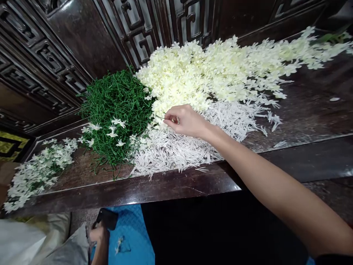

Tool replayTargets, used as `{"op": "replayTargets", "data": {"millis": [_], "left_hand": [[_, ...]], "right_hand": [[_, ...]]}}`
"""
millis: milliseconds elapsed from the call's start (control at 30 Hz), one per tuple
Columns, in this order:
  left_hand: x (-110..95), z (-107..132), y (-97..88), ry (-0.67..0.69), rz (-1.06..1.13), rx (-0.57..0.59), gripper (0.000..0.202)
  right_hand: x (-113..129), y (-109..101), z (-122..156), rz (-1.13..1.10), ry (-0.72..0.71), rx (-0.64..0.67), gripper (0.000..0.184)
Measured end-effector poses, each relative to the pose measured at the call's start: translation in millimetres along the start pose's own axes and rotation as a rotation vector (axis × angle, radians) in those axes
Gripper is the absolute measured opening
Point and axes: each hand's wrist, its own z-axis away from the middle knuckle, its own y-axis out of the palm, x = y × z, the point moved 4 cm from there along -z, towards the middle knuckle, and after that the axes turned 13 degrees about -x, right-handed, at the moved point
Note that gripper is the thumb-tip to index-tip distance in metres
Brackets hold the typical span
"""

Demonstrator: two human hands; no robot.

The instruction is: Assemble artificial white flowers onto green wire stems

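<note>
My right hand [185, 120] reaches across the dark wooden table [176, 187] and pinches a thin green stem [159, 117] between thumb and fingers. It is at the spot where the cream flower heap [220, 70], the white plastic sprigs [176, 149] and the green stem pile [117, 105] meet. My left hand [98, 235] hangs low below the table edge, fingers curled around a dark flat object [107, 218] that I cannot identify.
Finished white-flowered stems [38, 173] lie at the table's left end. A carved dark wood panel [68, 48] stands behind the table. Below the edge are a blue mat [132, 235] and pale bags [35, 239]. A few loose petals [334, 99] dot the right side.
</note>
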Motion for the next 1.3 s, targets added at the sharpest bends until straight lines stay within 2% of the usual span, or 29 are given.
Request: {"op": "replayTargets", "data": {"millis": [67, 133, 167, 233, 267, 300, 367, 400, 433, 467, 533, 600, 633, 733, 833, 933, 1000, 1100, 1200, 1300], "left_hand": [[-0.5, -6.5, -18.4, -0.105, 0.027, -0.3, 0.025], [-17.0, -9.0, -39.4, -0.151, 0.072, -0.549, 0.019], [-32.9, -9.3, -49.2, -0.141, 0.124, -0.658, 0.019], [-79.9, -6.7, -66.9, 0.007, 0.467, -0.92, 0.03], [-110.3, -6.8, -69.6, 0.113, 0.575, -0.927, 0.034], [-143.9, -7.0, -69.2, 0.221, 0.626, -0.891, 0.037], [-213.9, -8.2, -58.2, 0.404, 0.684, -0.696, 0.033], [-248.0, -9.4, -47.2, 0.463, 0.717, -0.52, 0.026], [-280.5, -10.9, -30.5, 0.475, 0.729, -0.238, 0.023], [-309.0, -11.1, -14.6, 0.457, 0.764, -0.005, 0.026], [-354.6, -10.7, 14.6, 0.381, 0.785, 0.342, 0.032], [-387.1, -13.8, 32.6, 0.354, 0.861, 0.449, 0.036], [-398.6, -16.6, 37.8, 0.373, 0.895, 0.424, 0.035], [-415.7, -22.6, 51.2, 0.408, 0.996, 0.435, 0.019], [-410.0, -30.6, 62.4, 0.37, 1.103, 0.427, 0.013], [-393.9, -44.6, 72.6, 0.337, 1.146, 0.362, 0.011], [-384.2, -55.4, 76.6, 0.336, 1.151, 0.309, 0.013], [-377.1, -66.4, 78.6, 0.356, 1.14, 0.295, 0.017], [-376.9, -68.2, 76.9, 0.414, 1.074, 0.301, 0.022], [-379.0, -63.7, 70.7, 0.582, 0.913, 0.193, 0.03]], "right_hand": [[-0.9, -0.6, -0.2, -0.048, 0.014, -0.037, 0.014], [-1.6, -1.1, -0.4, -0.13, 0.049, -0.076, 0.013], [-1.9, -1.4, -0.4, -0.177, 0.079, -0.094, 0.012], [-2.3, -1.8, -0.1, -0.268, 0.169, -0.114, 0.011], [-2.3, -1.9, 0.3, -0.314, 0.226, -0.112, 0.012], [-1.8, -2.0, 0.9, -0.361, 0.282, -0.104, 0.014], [0.7, -2.7, 2.0, -0.454, 0.364, -0.086, 0.019], [2.4, -3.3, 2.3, -0.501, 0.386, -0.083, 0.02], [4.2, -4.1, 2.5, -0.55, 0.397, -0.086, 0.022], [5.6, -4.8, 2.5, -0.599, 0.4, -0.097, 0.024], [6.9, -5.4, 2.2, -0.697, 0.402, -0.128, 0.029], [6.1, -4.8, 1.8, -0.766, 0.4, -0.163, 0.032], [5.1, -4.2, 1.7, -0.779, 0.401, -0.181, 0.033], [1.5, -2.6, 1.3, -0.751, 0.419, -0.219, 0.037], [0.5, -1.8, 1.4, -0.621, 0.422, -0.173, 0.034], [3.4, -0.6, 2.4, -0.343, 0.301, -0.041, 0.02], [5.5, 4.9, 5.6, -0.167, 0.194, 0.11, 0.013], [5.0, 15.8, 12.4, -0.006, 0.089, 0.287, 0.011], [2.0, 23.3, 16.4, 0.077, 0.053, 0.36, 0.015], [-0.1, 22.5, 15.4, 0.059, 0.078, 0.337, 0.02]]}}
